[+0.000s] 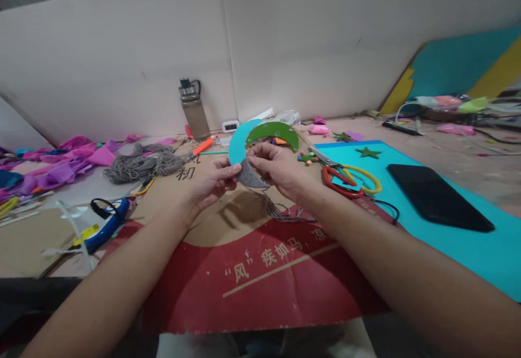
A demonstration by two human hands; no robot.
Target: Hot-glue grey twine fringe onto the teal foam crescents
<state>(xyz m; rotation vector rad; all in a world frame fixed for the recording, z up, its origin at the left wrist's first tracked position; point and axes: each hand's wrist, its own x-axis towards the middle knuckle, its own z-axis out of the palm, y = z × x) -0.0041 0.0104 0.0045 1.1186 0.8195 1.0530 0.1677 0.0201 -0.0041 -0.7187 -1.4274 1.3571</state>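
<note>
Both my hands hold a blue foam crescent (pixel 236 142) above the cardboard sheet. Its lower tip is wrapped in grey yarn (pixel 249 176). My left hand (pixel 214 181) pinches the wrapped tip from the left. My right hand (pixel 280 169) grips the crescent from the right, fingers closed over the yarn. A loose grey strand (pixel 280 214) trails down from the crescent onto the cardboard. Just behind my hands lies a green foam crescent (pixel 273 132).
A skein of grey yarn (pixel 140 164) lies at the left, by pink fabric scraps (pixel 61 165) and a water bottle (pixel 194 109). Scissors (pixel 345 176), a black phone (pixel 437 198) and a green star (pixel 368 152) lie on the blue foam sheet (pixel 480 249). A blue glue gun (pixel 106 227) rests front left.
</note>
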